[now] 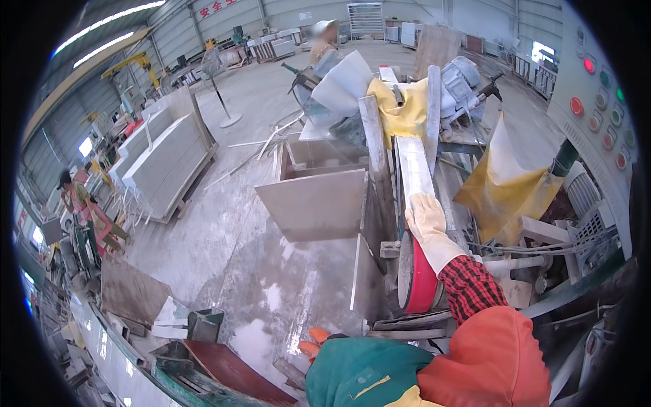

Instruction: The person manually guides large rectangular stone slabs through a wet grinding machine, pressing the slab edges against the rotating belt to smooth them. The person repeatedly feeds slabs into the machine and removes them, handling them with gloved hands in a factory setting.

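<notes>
Left of the grip stands a red-faced wheel [418,278]. The gloved right hand [427,224] lies flat, fingers spread, on the near end of a pale stone strip [413,169] running away beyond it; the strip looks heavy, rigid, wet and chip-prone, best gripped by its long edges. The left hand is out of sight.

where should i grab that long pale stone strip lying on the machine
Grip the near end of the stone strip across its narrow width, from above. It lies flat and runs lengthwise away; the gloved right hand already rests there.
</notes>
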Demonstrator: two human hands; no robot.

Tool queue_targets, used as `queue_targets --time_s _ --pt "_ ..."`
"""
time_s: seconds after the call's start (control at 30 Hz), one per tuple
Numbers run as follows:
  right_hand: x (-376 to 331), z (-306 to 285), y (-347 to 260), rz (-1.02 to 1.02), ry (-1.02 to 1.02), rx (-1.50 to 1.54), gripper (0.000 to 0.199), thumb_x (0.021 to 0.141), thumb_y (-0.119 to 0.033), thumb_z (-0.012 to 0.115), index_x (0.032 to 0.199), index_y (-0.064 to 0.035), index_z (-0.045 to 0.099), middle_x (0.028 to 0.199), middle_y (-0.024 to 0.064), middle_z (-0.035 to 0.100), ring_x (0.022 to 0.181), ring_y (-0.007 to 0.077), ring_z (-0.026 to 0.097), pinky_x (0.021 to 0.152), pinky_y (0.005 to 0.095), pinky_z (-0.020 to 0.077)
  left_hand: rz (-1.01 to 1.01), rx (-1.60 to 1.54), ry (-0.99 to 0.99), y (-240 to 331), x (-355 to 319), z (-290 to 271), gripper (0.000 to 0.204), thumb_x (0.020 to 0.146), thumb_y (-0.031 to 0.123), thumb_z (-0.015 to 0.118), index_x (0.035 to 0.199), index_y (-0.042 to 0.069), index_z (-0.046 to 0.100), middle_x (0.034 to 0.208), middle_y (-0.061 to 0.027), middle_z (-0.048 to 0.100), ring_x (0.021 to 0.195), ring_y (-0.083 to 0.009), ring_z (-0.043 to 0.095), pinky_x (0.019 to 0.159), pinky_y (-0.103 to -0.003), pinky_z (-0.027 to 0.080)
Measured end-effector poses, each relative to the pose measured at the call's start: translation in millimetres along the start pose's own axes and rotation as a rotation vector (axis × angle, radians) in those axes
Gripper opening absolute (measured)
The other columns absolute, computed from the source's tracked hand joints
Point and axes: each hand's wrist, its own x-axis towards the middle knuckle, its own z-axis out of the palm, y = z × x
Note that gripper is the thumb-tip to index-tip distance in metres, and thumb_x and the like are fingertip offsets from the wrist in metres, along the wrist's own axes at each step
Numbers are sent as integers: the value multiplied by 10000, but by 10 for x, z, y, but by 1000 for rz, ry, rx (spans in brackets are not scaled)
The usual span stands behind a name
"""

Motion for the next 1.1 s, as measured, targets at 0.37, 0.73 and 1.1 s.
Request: queue_targets --time_s 0.37,0.73,1.1 --pt "-101 -94 -69 -30 8 -17 451 908 -365 599 1242 -62 571 1255 109 581 1199 292 510 1042 420 388 94 -701 -24 -50 -56 -54 598 1021 348 568 1465 -32 440 1449 -239 511 1303 -342 517 1099 -390 420" --pt "-81 -220 -143 59 -253 -47 633 931 -452 568 1420 -62 471 1448 96 497 1378 283 407 1145 452 288 139 33 626 -96 -421 672 492 1027 314 524 1392 -15 550 1385 -237 571 1253 -423 554 1048 -521 449" --pt "-153 -326 -217 -3 -129 -21 537 876 -339 647 1320 -62 526 1332 97 545 1256 291 480 1066 435 359 61 116 685 -207 -372 928 388 1021 270 514 1265 0 647 1197 -202 671 1049 -406 630 910 -518 499"
